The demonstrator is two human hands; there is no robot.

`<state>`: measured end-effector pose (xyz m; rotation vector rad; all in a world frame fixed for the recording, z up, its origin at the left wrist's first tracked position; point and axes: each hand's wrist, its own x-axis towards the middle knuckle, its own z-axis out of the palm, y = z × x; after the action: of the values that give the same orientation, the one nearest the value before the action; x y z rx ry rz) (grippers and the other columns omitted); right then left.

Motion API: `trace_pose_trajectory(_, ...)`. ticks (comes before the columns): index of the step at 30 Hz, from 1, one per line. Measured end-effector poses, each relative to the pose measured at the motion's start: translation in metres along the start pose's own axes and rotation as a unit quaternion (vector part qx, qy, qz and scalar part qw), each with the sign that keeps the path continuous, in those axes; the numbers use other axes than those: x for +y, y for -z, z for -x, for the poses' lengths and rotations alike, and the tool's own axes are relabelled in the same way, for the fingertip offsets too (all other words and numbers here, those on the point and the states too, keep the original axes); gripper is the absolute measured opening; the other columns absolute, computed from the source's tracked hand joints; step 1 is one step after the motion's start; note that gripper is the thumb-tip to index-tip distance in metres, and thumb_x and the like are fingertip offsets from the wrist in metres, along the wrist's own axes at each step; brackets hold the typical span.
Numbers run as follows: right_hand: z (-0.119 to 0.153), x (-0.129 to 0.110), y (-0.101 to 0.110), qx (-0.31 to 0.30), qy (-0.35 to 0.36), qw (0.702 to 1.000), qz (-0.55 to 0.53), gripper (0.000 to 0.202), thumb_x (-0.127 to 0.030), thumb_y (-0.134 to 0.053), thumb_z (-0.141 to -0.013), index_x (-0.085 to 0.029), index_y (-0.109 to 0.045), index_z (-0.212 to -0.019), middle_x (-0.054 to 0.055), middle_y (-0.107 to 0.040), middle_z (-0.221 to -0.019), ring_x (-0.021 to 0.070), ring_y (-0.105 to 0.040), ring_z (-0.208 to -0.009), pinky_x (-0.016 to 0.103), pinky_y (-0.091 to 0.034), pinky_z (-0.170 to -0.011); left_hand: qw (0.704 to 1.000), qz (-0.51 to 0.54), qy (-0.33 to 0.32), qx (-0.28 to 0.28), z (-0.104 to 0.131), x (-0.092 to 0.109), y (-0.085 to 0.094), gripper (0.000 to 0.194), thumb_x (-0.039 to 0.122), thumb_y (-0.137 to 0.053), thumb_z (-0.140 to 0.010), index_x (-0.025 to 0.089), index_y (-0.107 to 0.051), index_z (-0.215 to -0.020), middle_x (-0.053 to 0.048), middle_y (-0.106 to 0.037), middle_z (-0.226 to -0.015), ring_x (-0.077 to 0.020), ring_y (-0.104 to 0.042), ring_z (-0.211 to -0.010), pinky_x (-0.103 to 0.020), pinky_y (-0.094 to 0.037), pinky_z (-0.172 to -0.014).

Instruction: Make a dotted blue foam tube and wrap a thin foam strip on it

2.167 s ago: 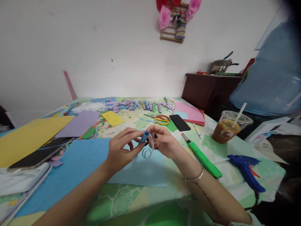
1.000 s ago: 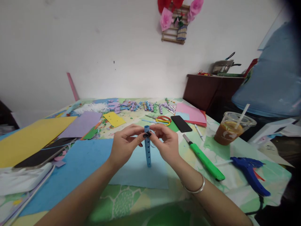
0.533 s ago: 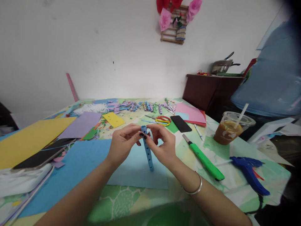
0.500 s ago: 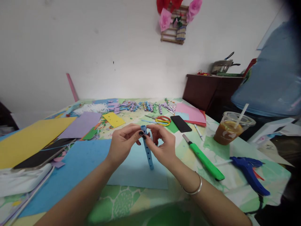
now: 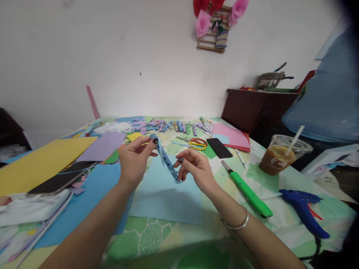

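A thin blue paper tube with dark dots slants between my two hands above a light blue sheet. A narrow pale blue strip runs loosely along it. My left hand pinches the tube's upper end between thumb and fingers. At the lower end, the fingers of my right hand are closed on the tube and strip.
Right of my hands lie a green cutter, a blue glue gun, a black phone, scissors and an iced drink. Coloured sheets cover the left side. Part of a person's hand shows at the left edge.
The tube has gone from nearly upright to slanted. My left hand has moved left with its upper end, and my right hand has gone down to its lower end. A strip now hangs along it.
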<state>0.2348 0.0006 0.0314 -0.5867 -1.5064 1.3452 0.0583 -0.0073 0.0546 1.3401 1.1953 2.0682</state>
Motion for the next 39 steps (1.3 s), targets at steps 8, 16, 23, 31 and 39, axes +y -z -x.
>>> trace_pose_trajectory(8,-0.005,0.009,0.001,0.016,-0.027,0.985,0.17,0.008,-0.025,-0.064,-0.074,-0.017,-0.062,-0.073,-0.002,-0.06,-0.063,0.009,-0.056,-0.045,0.021,-0.041,-0.043,0.998,0.033,0.007,0.049,-0.005,-0.003,0.007,0.028,0.037,-0.08,-0.065,0.017,-0.074,-0.083,0.0,-0.069,-0.075,-0.0108,-0.062,-0.059,-0.022,-0.057,-0.05)
trace_pose_trajectory(16,-0.014,0.009,0.014,0.042,-0.119,0.992,-0.009,0.019,-0.032,-0.068,-0.07,-0.016,-0.063,-0.079,0.003,-0.068,-0.07,0.0119,-0.06,-0.059,0.024,-0.047,-0.057,0.985,0.117,0.075,-0.099,0.002,0.002,0.003,0.031,0.042,-0.078,-0.067,0.015,-0.074,-0.08,-0.005,-0.071,-0.071,-0.0161,-0.066,-0.058,-0.022,-0.051,-0.044)
trace_pose_trajectory(23,-0.007,0.014,0.008,-0.156,-0.256,0.933,-0.197,0.034,-0.031,-0.075,-0.072,-0.018,-0.064,-0.101,0.005,-0.07,-0.088,0.0156,-0.066,-0.073,0.032,-0.05,-0.075,0.966,0.106,0.086,-0.221,0.013,-0.001,-0.002,0.02,0.035,-0.077,-0.07,0.016,-0.077,-0.077,-0.002,-0.066,-0.066,-0.0097,-0.057,-0.05,-0.021,-0.05,-0.046)
trace_pose_trajectory(31,-0.009,0.019,0.009,-0.122,-0.242,0.947,-0.17,0.024,-0.028,-0.073,-0.071,-0.018,-0.066,-0.091,0.0,-0.065,-0.072,0.0107,-0.057,-0.064,0.025,-0.045,-0.064,0.957,0.128,0.109,-0.238,0.013,-0.004,-0.001,0.02,0.035,-0.078,-0.07,0.017,-0.077,-0.079,-0.003,-0.066,-0.067,-0.0108,-0.057,-0.053,-0.022,-0.049,-0.046)
trace_pose_trajectory(39,-0.009,0.02,0.004,-0.101,-0.259,0.95,-0.144,0.021,-0.024,-0.076,-0.064,-0.014,-0.066,-0.08,0.001,-0.063,-0.071,0.0089,-0.053,-0.059,0.023,-0.044,-0.061,0.944,0.147,0.136,-0.262,0.017,-0.004,-0.003,0.023,0.036,-0.078,-0.071,0.016,-0.077,-0.082,-0.003,-0.067,-0.064,-0.0099,-0.057,-0.053,-0.019,-0.047,-0.045)
